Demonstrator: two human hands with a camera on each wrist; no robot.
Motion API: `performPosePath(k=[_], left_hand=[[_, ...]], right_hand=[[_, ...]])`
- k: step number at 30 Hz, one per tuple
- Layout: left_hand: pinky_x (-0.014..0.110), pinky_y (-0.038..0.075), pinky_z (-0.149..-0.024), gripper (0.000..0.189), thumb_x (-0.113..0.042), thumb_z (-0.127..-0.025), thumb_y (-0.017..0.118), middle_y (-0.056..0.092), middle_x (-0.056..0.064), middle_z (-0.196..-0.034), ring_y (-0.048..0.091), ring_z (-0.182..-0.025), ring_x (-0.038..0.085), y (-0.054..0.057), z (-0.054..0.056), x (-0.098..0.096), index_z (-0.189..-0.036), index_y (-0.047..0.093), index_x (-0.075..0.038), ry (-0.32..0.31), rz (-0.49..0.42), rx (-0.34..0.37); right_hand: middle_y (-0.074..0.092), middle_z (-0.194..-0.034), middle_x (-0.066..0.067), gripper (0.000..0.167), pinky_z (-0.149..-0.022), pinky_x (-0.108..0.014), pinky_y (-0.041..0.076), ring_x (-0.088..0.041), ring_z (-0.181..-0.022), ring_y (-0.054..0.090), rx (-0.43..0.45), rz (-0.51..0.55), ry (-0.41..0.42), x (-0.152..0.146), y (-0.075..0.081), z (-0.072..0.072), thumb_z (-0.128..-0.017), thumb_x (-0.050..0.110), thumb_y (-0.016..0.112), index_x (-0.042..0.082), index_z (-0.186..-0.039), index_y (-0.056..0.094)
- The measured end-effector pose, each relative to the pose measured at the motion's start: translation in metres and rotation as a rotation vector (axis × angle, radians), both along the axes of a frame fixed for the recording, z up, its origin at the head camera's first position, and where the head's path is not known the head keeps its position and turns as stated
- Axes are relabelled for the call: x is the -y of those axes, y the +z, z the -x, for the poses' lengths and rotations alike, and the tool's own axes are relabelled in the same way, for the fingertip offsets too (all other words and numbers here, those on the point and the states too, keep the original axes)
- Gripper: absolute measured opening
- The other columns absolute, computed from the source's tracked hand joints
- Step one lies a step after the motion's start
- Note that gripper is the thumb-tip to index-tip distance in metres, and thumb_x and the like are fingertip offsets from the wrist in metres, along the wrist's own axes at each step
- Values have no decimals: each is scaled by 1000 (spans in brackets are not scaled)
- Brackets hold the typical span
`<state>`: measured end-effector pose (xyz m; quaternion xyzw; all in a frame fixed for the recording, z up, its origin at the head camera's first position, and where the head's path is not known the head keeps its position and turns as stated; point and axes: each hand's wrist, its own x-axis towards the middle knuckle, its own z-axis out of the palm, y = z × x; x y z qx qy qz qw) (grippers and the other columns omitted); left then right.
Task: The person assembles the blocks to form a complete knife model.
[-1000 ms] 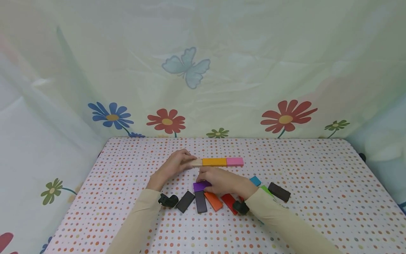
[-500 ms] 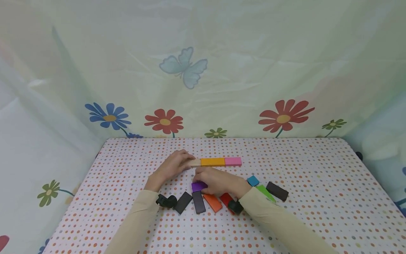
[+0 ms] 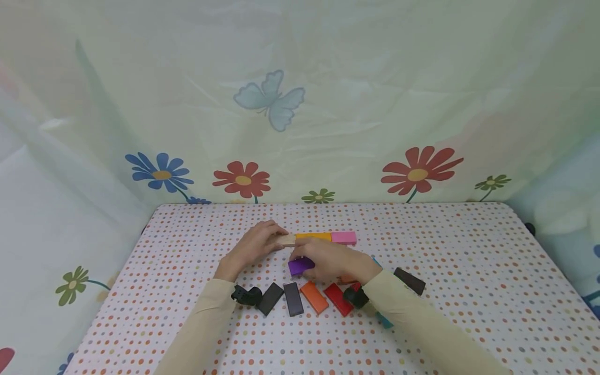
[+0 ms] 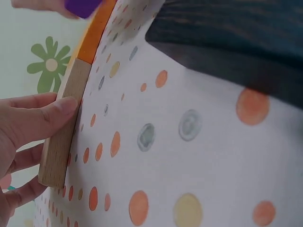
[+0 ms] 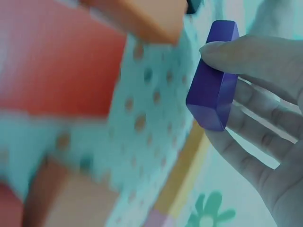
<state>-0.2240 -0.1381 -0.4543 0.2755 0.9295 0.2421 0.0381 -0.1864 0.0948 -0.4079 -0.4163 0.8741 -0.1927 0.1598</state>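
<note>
At the left end of a straight row on the table lies a plain wooden block (image 4: 59,146). My left hand (image 3: 255,246) holds it, thumb on one side and fingers on the other. A yellow-orange block (image 3: 313,236) meets its right end, and a pink block (image 3: 344,238) follows. My right hand (image 3: 330,259) pinches a purple block (image 5: 208,90) between thumb and fingers. In the right wrist view that block is raised off the tablecloth. The head view puts it just on the near side of the row, close to the wooden and yellow-orange blocks.
Nearer me lie a black block (image 3: 270,299), a dark grey block (image 3: 293,299), an orange block (image 3: 314,298) and a red block (image 3: 338,299). A dark brown block (image 3: 410,281) is to the right. My right forearm partly covers several others, including a teal block (image 3: 385,320).
My right hand has lifted the purple block away from the dark grey block and carried it slightly right and toward the row. The left hand stays on the wooden block.
</note>
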Motion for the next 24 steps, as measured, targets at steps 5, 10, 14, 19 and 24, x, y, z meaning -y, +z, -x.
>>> performPosePath(k=[5, 10, 14, 19, 24], left_hand=[[44, 50, -101, 32, -17, -98, 75, 68, 5, -123, 61, -114, 23, -1, 0, 1, -129, 73, -10, -1, -43, 12], [44, 50, -102, 32, -16, -98, 75, 68, 5, -122, 60, -116, 25, -1, 1, 2, -129, 73, -10, -9, -71, 29], [44, 50, -100, 32, -15, -98, 75, 67, 5, -121, 60, -114, 24, -1, 1, 3, -129, 73, -10, -1, -65, 40], [43, 50, -96, 33, -16, -99, 74, 66, 6, -120, 58, -109, 24, -1, 0, 2, -131, 73, -10, -4, -43, 49], [42, 50, -92, 34, -16, -99, 74, 65, 6, -120, 58, -107, 23, 1, 0, 2, -133, 72, -10, -21, -29, 30]], right_hand=[[65, -120, -7, 32, -91, -36, 57, -19, -103, 62, -41, -14, -86, -29, 9, 8, -91, 8, 82, 5, -122, 75], [66, -111, -5, 32, -90, -38, 59, -20, -101, 63, -87, -28, -178, -70, 13, 21, -89, 9, 84, 4, -120, 76], [66, -103, -3, 32, -85, -39, 59, -20, -96, 62, -122, -23, -227, -100, 14, 28, -87, 7, 86, 3, -118, 77], [66, -102, -3, 32, -85, -41, 58, -21, -95, 62, -111, -38, -295, -129, 8, 31, -87, 7, 86, 2, -117, 77], [67, -103, -6, 31, -86, -44, 58, -23, -95, 63, -98, -40, -318, -144, -2, 34, -87, 4, 84, 0, -116, 77]])
